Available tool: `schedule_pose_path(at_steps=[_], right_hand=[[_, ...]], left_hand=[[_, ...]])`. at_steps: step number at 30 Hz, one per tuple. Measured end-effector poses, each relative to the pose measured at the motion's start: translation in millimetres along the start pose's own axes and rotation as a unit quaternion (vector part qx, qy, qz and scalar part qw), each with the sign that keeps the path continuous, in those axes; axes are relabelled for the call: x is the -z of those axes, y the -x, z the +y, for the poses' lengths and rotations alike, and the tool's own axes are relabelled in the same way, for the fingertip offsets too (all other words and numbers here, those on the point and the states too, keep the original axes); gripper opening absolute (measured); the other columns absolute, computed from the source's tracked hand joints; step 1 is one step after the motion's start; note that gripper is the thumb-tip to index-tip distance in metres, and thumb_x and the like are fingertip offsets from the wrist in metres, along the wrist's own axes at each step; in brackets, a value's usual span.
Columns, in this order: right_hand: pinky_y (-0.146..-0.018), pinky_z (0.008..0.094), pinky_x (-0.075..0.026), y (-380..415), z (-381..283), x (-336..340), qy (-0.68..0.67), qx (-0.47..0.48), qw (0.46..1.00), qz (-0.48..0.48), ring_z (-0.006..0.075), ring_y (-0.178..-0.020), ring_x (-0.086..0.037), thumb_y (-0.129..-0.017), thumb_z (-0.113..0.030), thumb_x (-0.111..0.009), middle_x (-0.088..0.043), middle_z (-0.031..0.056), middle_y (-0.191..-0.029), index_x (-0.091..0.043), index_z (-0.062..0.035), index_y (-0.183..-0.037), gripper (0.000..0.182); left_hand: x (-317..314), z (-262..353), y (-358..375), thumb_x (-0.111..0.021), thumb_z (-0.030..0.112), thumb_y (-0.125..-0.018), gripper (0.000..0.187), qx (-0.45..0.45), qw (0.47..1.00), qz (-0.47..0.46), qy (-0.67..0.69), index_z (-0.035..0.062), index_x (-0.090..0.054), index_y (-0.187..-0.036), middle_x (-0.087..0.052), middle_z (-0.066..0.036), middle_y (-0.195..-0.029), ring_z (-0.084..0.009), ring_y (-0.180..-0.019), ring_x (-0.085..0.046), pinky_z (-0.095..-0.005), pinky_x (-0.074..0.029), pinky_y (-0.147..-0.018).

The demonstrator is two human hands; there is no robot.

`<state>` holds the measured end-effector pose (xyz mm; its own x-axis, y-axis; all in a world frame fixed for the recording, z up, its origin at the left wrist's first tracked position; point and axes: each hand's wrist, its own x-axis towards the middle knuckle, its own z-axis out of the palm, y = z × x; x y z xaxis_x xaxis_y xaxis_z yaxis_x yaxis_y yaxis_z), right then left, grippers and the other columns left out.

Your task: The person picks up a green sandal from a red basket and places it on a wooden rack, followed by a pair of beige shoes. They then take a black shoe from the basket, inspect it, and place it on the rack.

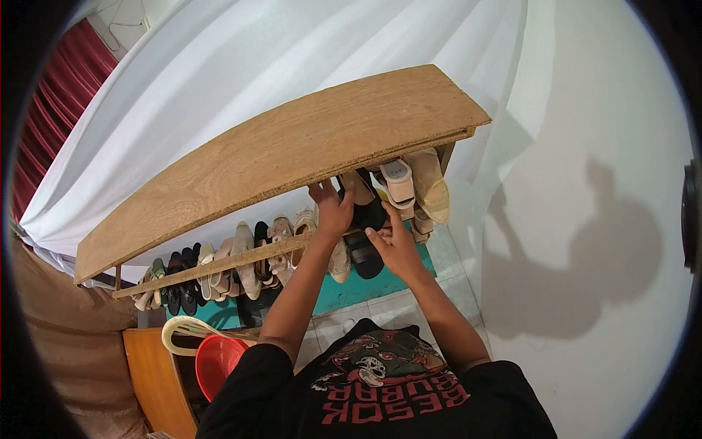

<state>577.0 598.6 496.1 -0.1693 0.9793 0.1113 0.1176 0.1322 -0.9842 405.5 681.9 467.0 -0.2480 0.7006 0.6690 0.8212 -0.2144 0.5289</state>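
Observation:
A black shoe (368, 213) with a beige insole lies on the upper tier of a wooden rack (292, 135), under its top board. My left hand (334, 207) is at the shoe's left side, its fingers reaching under the board edge and partly hidden. On the shoe's right side, my right hand (393, 243) touches it near the toe with bent fingers. Just below sits a black strapped sandal (363, 256). To the right are a white and pink sandal (398, 183) and a beige pointed shoe (428, 186).
Several pairs of shoes line the rack to the left, behind a wooden rail (219, 265). A red bucket (218, 363), a cream plastic chair (175, 336) and an orange-brown cabinet (155, 373) stand at lower left. A white wall (585, 110) rises at right.

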Motion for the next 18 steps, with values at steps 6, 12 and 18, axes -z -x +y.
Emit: schedule_pose_path(at_steps=[6,12,18], right_hand=[[-0.065,0.0267,-0.048,8,6,20,0.107,0.167,0.971,0.134,0.0141,-0.078,-0.056,-0.091,-0.014,-0.07,-0.057,0.0104,-0.103,-0.052,-0.0011,-0.131,0.046],[-0.078,0.0363,-0.052,-27,-26,41,0.125,0.153,0.958,0.206,0.031,-0.096,-0.061,-0.089,-0.014,-0.07,-0.056,0.0176,-0.117,-0.052,0.0017,-0.126,0.043],[-0.086,0.045,-0.052,-42,-14,46,0.165,0.157,0.96,0.163,0.0405,-0.109,-0.058,-0.087,-0.018,-0.072,-0.054,0.0224,-0.119,-0.048,0.0023,-0.13,0.053]], left_hand=[[-17,-19,-16,-0.062,0.033,-0.091,0.062,-0.068,0.967,-0.244,0.014,0.0042,-0.042,-0.143,-0.052,-0.029,-0.134,-0.049,-0.129,-0.04,-0.0561,-0.028,-0.11],[-9,29,-29,-0.062,0.033,-0.091,0.052,-0.01,0.981,-0.192,-0.002,0.0116,-0.052,-0.137,-0.058,-0.023,-0.129,-0.0464,-0.125,-0.044,-0.0557,-0.028,-0.108],[-26,4,-27,-0.061,0.036,-0.091,0.055,-0.09,0.965,-0.214,-0.12,0.0115,-0.052,-0.139,-0.06,-0.017,-0.13,-0.0472,-0.127,-0.041,-0.0559,-0.022,-0.111]])
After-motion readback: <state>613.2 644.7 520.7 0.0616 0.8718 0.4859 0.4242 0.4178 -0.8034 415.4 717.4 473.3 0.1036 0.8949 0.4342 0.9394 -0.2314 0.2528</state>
